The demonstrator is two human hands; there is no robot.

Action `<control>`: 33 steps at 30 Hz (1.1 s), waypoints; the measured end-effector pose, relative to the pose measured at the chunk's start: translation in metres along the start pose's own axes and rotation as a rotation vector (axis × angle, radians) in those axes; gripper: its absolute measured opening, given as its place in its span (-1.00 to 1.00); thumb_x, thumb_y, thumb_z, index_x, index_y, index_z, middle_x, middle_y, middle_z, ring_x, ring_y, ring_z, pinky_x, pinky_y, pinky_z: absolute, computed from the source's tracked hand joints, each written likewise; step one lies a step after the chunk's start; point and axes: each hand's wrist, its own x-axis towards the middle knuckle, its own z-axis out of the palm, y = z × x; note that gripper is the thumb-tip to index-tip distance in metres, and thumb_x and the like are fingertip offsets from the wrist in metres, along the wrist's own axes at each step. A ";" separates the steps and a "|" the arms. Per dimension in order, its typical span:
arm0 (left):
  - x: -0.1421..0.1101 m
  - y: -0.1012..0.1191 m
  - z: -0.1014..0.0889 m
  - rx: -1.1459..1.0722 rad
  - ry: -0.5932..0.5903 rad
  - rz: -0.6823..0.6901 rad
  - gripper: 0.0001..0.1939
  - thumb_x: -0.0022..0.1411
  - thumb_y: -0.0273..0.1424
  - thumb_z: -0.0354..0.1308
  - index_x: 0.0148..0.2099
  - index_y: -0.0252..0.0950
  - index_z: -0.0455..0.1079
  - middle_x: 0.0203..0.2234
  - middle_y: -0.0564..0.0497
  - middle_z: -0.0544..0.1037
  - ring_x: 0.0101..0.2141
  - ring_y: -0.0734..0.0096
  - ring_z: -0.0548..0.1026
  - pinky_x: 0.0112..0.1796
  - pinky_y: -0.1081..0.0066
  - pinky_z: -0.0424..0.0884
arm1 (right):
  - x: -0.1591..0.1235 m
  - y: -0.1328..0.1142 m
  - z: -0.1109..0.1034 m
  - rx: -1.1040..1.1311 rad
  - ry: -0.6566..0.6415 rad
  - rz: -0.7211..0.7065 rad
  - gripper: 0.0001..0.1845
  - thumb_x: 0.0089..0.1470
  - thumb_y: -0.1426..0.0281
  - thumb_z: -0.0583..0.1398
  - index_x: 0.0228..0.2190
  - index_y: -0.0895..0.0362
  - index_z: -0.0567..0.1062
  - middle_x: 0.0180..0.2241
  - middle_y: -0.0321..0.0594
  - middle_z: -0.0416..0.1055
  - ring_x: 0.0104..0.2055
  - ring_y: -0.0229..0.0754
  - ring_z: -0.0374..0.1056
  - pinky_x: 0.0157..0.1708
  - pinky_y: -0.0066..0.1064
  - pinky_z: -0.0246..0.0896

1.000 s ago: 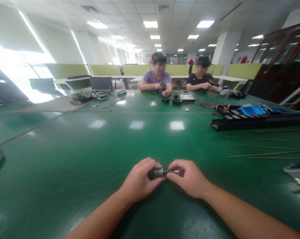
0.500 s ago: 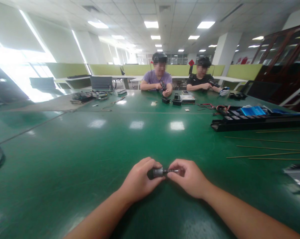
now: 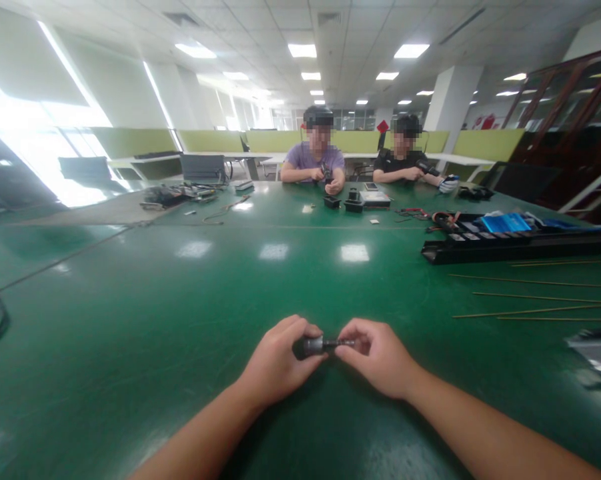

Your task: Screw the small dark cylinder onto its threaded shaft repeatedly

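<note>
My left hand (image 3: 284, 357) is closed around a dark and grey metal cylinder (image 3: 312, 345), which lies level just above or on the green table. Out of the cylinder's right end runs a thin dark shaft (image 3: 334, 343) with a shinier tip. My right hand (image 3: 378, 357) pinches that shaft near its tip between thumb and forefinger. Whether shaft and cylinder are one piece, I cannot tell. The left palm and fingers hide the cylinder's far end.
Thin brass-coloured rods (image 3: 535, 311) lie on the right, near a grey metal piece (image 3: 595, 352). Behind them stands a long black tray (image 3: 480, 252) with a blue packet. Two people sit across the green table (image 3: 220, 287), near small black boxes (image 3: 353, 205). A black cable (image 3: 0, 320) lies far left.
My left hand and the cylinder have shifted very slightly left. My right hand keeps its pinch on the shaft in nearly the same place.
</note>
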 end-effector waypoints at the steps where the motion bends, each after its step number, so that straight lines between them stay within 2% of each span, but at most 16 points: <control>1: 0.000 0.000 0.000 0.001 0.001 0.000 -0.86 0.13 -0.44 0.26 -0.22 -0.27 0.42 -0.32 -0.03 0.51 -0.28 0.31 0.47 -0.24 0.36 0.39 | 0.000 0.000 0.000 0.002 0.003 -0.002 -0.88 0.01 0.37 0.27 -0.39 0.17 0.51 -0.54 -0.34 0.39 -0.55 -0.32 0.19 -0.53 -0.51 0.08; 11: 0.001 -0.001 -0.002 0.009 0.042 0.045 -0.86 0.15 -0.49 0.25 -0.21 -0.26 0.42 -0.29 -0.03 0.51 -0.24 0.30 0.45 -0.18 0.32 0.37 | 0.000 0.000 0.002 0.013 0.029 -0.003 -0.89 0.03 0.38 0.25 -0.38 0.18 0.49 -0.54 -0.32 0.37 -0.52 -0.30 0.22 -0.52 -0.50 0.09; 33: 0.001 -0.006 -0.004 0.025 0.082 0.019 -0.83 0.13 -0.51 0.27 -0.21 -0.24 0.41 -0.27 0.01 0.51 -0.23 0.32 0.45 -0.17 0.32 0.36 | 0.002 0.004 0.001 0.009 0.098 -0.003 -0.87 0.02 0.36 0.26 -0.38 0.18 0.49 -0.52 -0.30 0.40 -0.52 -0.28 0.25 -0.50 -0.48 0.12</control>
